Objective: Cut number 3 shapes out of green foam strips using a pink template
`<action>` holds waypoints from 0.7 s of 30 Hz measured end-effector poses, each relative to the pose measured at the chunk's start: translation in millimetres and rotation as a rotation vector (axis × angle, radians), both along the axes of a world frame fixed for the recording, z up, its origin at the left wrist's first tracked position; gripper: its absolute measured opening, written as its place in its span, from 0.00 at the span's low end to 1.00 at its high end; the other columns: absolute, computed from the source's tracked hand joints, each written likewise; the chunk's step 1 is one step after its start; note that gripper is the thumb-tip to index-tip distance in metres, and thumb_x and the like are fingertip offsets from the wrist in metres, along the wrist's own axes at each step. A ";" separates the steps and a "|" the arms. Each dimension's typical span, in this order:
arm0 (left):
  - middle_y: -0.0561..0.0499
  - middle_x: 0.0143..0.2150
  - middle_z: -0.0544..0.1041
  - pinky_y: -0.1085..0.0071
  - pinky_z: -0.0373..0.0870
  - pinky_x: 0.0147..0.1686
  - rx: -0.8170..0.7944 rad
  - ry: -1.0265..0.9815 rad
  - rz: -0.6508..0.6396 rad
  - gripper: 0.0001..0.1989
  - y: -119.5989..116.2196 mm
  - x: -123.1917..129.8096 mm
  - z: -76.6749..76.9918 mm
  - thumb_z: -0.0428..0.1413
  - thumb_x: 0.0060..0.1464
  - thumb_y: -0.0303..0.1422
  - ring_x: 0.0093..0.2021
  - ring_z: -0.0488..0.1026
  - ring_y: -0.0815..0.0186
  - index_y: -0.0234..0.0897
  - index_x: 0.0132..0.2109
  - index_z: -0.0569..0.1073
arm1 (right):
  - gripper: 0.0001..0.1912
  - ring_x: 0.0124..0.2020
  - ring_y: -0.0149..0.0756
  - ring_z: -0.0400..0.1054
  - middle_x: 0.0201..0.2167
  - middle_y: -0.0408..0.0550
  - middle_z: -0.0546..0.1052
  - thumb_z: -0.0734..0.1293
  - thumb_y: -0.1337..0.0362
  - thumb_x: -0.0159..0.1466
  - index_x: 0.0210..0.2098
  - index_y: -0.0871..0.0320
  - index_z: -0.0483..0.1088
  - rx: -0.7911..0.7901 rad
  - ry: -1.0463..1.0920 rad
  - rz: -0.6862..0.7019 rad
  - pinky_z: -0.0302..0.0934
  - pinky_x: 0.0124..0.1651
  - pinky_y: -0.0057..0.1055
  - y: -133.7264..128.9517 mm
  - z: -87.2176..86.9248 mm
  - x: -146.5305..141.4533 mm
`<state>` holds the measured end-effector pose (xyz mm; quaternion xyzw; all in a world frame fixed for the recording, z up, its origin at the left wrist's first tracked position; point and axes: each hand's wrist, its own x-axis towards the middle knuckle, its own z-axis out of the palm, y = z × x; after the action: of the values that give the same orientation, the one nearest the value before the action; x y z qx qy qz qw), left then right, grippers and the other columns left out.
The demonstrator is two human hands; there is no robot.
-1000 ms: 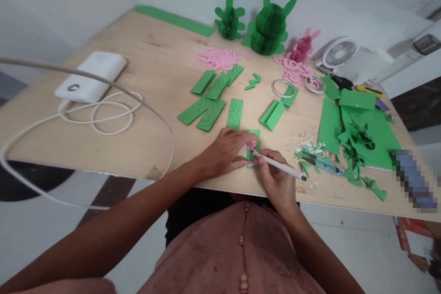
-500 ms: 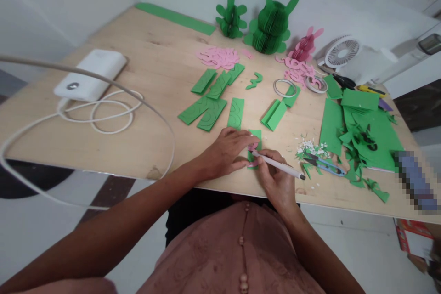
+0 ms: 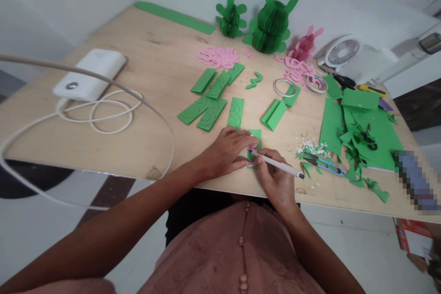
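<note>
My left hand (image 3: 225, 152) presses a small pink paper cut-out (image 3: 252, 164) down onto a green paper rectangle (image 3: 255, 134) near the table's front edge. Its thumb and fingertips partly cover both. Gripped in my right hand (image 3: 279, 186) is a white pen (image 3: 280, 165), its tip at the cut-out and its dark end slanting right. Just beyond my left fingers lies a green strip (image 3: 236, 112) with a drawn wavy outline. More green pieces with drawn curves (image 3: 212, 114) overlap behind it. A cut green wavy shape (image 3: 254, 81) rests farther back.
Blue-handled thread snips (image 3: 325, 165) lie right of my right hand, by white and green scraps. Green sheets (image 3: 332, 126) and black scissors (image 3: 369, 140) are farther right. Paper figures (image 3: 270, 27) and a white fan (image 3: 342, 52) stand at the back. A white power bank (image 3: 91, 75) with a cable sits left.
The pen has shifted very slightly at the cut-out. Both hands stay in nearly the same place, and the other things have not moved.
</note>
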<state>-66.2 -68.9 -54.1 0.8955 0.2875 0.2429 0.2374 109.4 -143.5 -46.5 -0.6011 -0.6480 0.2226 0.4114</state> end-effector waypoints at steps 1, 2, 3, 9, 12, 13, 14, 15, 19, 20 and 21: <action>0.45 0.56 0.73 0.59 0.52 0.58 -0.004 0.002 0.000 0.20 0.0 0.0 0.2 0.57 0.56 0.31 0.62 0.64 0.57 0.40 0.55 0.63 | 0.07 0.41 0.42 0.74 0.37 0.48 0.79 0.63 0.62 0.66 0.41 0.54 0.71 0.000 -0.002 0.001 0.67 0.45 0.42 0.1 0.1 0.1; 0.45 0.56 0.73 0.59 0.52 0.59 -0.009 0.005 0.002 0.20 0.0 0.0 0.5 0.57 0.57 0.31 0.62 0.64 0.57 0.40 0.55 0.63 | 0.07 0.41 0.42 0.74 0.37 0.48 0.79 0.63 0.62 0.66 0.41 0.54 0.72 0.000 -0.001 0.003 0.67 0.45 0.42 0.2 0.1 0.1; 0.46 0.56 0.73 0.59 0.52 0.59 -0.016 0.008 0.004 0.19 0.0 0.1 0.8 0.57 0.57 0.31 0.62 0.64 0.58 0.41 0.55 0.63 | 0.07 0.41 0.42 0.74 0.37 0.49 0.79 0.63 0.62 0.66 0.41 0.54 0.72 0.000 0.002 0.006 0.67 0.44 0.41 0.4 0.0 0.2; 0.47 0.56 0.73 0.59 0.52 0.60 -0.031 0.012 0.011 0.19 0.0 0.2 0.7 0.56 0.57 0.32 0.62 0.64 0.58 0.42 0.55 0.64 | 0.07 0.41 0.42 0.74 0.37 0.49 0.80 0.63 0.61 0.66 0.41 0.54 0.72 0.001 0.020 0.009 0.68 0.45 0.41 0.7 -1.9 0.2; 0.47 0.56 0.73 0.58 0.51 0.60 -0.021 0.011 0.010 0.19 0.1 0.2 -0.2 0.56 0.57 0.32 0.62 0.64 0.58 0.42 0.55 0.63 | 0.07 0.42 0.42 0.74 0.37 0.49 0.80 0.63 0.61 0.66 0.41 0.53 0.72 0.000 0.031 0.016 0.68 0.45 0.42 0.7 -1.9 0.0; 0.47 0.56 0.73 0.58 0.51 0.60 -0.021 0.008 0.009 0.19 0.2 0.2 -0.5 0.56 0.57 0.32 0.62 0.64 0.58 0.41 0.55 0.63 | 0.07 0.42 0.42 0.74 0.37 0.49 0.80 0.63 0.61 0.66 0.41 0.53 0.72 -0.002 0.036 0.016 0.68 0.45 0.42 0.7 -1.7 0.0; 0.47 0.56 0.73 0.59 0.51 0.60 -0.023 0.003 0.007 0.19 0.2 0.2 -0.7 0.56 0.57 0.32 0.62 0.64 0.58 0.41 0.55 0.63 | 0.07 0.42 0.42 0.74 0.37 0.49 0.80 0.63 0.61 0.66 0.41 0.53 0.72 -0.005 0.043 0.014 0.68 0.45 0.42 0.7 -1.4 0.2; 0.47 0.55 0.73 0.59 0.51 0.59 -0.027 -0.004 0.004 0.19 0.3 0.3 -1.0 0.56 0.57 0.32 0.62 0.64 0.58 0.41 0.54 0.63 | 0.07 0.42 0.42 0.74 0.37 0.49 0.79 0.64 0.61 0.66 0.41 0.53 0.72 -0.009 0.053 0.009 0.67 0.45 0.42 0.6 -1.1 0.4; 0.47 0.54 0.74 0.59 0.53 0.58 -0.030 -0.030 -0.003 0.19 0.6 0.2 -1.3 0.57 0.56 0.31 0.60 0.66 0.58 0.41 0.54 0.62 | 0.07 0.39 0.40 0.74 0.36 0.48 0.79 0.64 0.61 0.66 0.40 0.54 0.72 -0.019 0.139 -0.015 0.68 0.43 0.40 0.5 -0.1 1.7; 0.47 0.54 0.74 0.59 0.53 0.58 -0.031 -0.032 -0.001 0.20 0.7 0.2 -1.2 0.57 0.56 0.32 0.60 0.66 0.57 0.41 0.54 0.62 | 0.07 0.38 0.40 0.74 0.36 0.47 0.79 0.64 0.61 0.66 0.40 0.54 0.72 -0.017 0.152 -0.021 0.68 0.43 0.40 0.4 0.1 2.1; 0.47 0.55 0.73 0.59 0.53 0.58 -0.033 -0.031 0.000 0.20 0.8 0.2 -1.0 0.57 0.56 0.32 0.60 0.66 0.57 0.41 0.54 0.62 | 0.07 0.38 0.40 0.74 0.36 0.47 0.79 0.64 0.61 0.66 0.40 0.54 0.72 -0.016 0.155 -0.026 0.68 0.43 0.39 0.3 0.1 2.4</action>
<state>-66.0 -68.1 -55.1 0.8876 0.2876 0.2522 0.2566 111.7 -143.3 -46.4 -0.5940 -0.6044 0.2682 0.4581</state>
